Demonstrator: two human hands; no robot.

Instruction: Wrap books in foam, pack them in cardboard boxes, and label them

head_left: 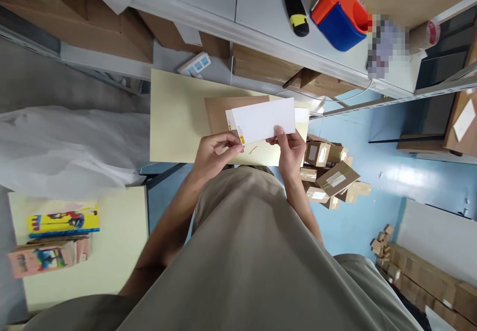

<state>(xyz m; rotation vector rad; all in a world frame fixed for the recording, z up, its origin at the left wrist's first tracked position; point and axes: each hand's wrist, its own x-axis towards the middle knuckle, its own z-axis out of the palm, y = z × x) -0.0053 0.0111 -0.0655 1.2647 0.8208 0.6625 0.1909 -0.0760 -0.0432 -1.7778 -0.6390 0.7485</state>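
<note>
Between my two hands is a white label sheet (265, 120), tilted above the table, with small print and a yellow mark at its lower left corner. Another white edge with a yellow mark shows behind its left end. My right hand (290, 153) is closed on the lower right part, thumb on top. At the lower left corner, my left hand (218, 156) pinches the sheet between thumb and fingers. Beneath it, a flat brown cardboard piece (216, 114) lies on the pale yellow table (175, 117), partly covered. A white paper (301, 115) rests at the table's right end.
On the shelf above are an orange and blue tape dispenser (339, 18) and a black-and-yellow cutter (293, 5). A power strip (194, 64) sits behind the table. Several cardboard boxes (335, 177) are piled at right; books (48, 256) lie on a left table.
</note>
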